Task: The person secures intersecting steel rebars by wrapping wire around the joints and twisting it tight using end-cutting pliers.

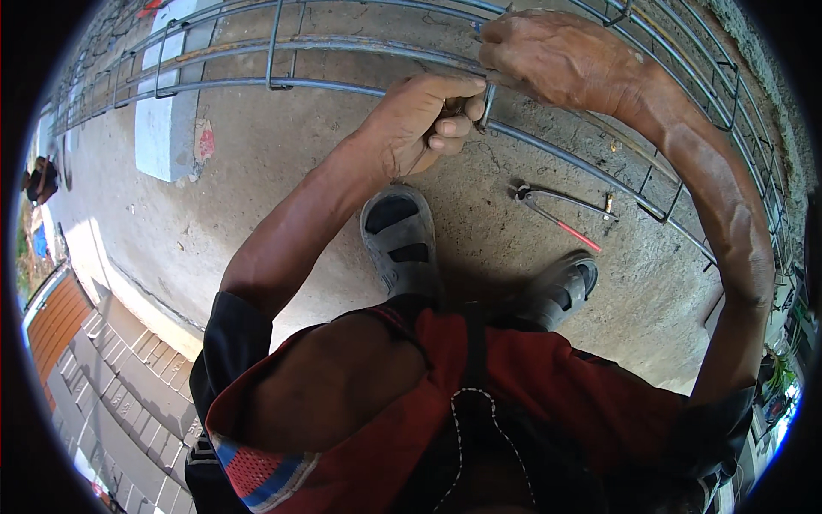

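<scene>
A steel rebar cage [582, 167] of long bars and square stirrups arches across the upper view. My left hand [424, 124] is closed at a stirrup on the lower bar, its fingers curled around something small that I cannot make out. A dark bit of wire shows beside its fingertips. My right hand [561, 64] reaches over the cage just right of and above the left, fingers bent down at the bars; what it grips is hidden. Pincers [565, 223] with a red handle lie open on the concrete below the cage, between the right forearm and my right sandal.
My sandalled feet [398, 240] stand on concrete. A pale block [163, 128] lies under the cage's left part. A person [43, 180] crouches at the far left. A paved step edge [120, 360] and orange boards [51, 317] are at lower left, plants [775, 373] at right.
</scene>
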A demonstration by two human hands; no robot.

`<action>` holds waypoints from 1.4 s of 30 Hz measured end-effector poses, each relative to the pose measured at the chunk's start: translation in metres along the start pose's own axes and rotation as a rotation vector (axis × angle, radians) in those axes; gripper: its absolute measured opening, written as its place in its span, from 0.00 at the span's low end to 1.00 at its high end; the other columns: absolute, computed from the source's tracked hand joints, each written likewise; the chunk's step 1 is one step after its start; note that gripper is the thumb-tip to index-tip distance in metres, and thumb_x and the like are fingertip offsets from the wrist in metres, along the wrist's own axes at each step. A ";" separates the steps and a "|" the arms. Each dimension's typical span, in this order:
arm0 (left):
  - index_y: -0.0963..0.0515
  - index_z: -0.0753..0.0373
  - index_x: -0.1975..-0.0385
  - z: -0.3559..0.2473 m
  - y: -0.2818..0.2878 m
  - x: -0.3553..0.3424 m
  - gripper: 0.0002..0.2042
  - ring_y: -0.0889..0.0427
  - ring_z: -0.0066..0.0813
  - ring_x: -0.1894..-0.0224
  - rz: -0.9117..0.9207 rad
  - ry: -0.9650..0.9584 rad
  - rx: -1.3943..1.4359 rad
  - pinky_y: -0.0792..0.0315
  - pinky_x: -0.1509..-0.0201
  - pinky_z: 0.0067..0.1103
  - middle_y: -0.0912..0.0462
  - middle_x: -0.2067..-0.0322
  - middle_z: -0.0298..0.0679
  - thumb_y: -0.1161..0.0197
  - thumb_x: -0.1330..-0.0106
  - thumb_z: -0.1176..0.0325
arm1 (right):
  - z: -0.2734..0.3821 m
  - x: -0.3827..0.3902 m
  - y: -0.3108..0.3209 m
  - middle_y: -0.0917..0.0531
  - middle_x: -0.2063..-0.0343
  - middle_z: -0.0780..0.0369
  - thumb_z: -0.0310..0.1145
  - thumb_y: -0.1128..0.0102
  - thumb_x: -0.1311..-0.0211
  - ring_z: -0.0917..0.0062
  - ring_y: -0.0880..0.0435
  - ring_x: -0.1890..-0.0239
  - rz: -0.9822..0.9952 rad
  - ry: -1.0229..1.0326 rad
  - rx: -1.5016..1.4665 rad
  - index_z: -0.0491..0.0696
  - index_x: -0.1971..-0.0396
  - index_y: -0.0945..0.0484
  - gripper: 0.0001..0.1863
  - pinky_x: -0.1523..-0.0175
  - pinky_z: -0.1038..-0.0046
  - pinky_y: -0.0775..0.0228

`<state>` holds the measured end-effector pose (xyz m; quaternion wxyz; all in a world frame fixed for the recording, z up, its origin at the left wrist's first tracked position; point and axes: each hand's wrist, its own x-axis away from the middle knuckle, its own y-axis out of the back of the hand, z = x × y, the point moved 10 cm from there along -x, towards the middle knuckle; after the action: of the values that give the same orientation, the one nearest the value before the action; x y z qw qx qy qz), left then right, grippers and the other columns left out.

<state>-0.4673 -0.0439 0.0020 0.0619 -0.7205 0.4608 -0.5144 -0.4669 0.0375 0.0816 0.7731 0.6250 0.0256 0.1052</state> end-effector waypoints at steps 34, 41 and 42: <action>0.23 0.63 0.57 -0.116 -0.043 -0.009 0.17 0.21 0.32 0.74 -0.090 -0.187 -1.306 0.28 0.71 0.23 0.20 0.76 0.43 0.38 0.46 0.67 | -0.019 0.050 -0.051 0.23 0.86 0.61 0.36 0.51 0.36 0.74 0.26 0.85 -0.117 -0.837 -1.033 0.41 0.81 0.24 0.18 0.75 0.75 0.31; 0.26 0.73 0.61 -0.081 -0.122 -0.042 0.15 0.24 0.34 0.80 0.711 0.361 -1.432 0.32 0.77 0.30 0.22 0.80 0.48 0.42 0.44 0.68 | 0.012 0.066 -0.101 0.22 0.78 0.60 0.38 0.54 0.33 0.80 0.26 0.81 -0.735 -1.281 -2.072 0.40 0.71 0.26 0.16 0.78 0.81 0.33; 0.24 0.73 0.66 -0.083 -0.137 -0.041 0.13 0.24 0.35 0.80 0.469 0.048 -1.726 0.31 0.77 0.31 0.22 0.81 0.49 0.42 0.43 0.67 | 0.012 0.065 -0.098 0.22 0.79 0.61 0.38 0.54 0.33 0.80 0.26 0.81 -0.750 -1.293 -2.057 0.40 0.71 0.26 0.16 0.79 0.81 0.33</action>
<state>-0.4530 0.0957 0.0892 -0.4077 -0.3925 0.8241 0.0224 -0.3883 0.0191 -0.0048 0.7533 -0.3693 -0.2732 -0.4707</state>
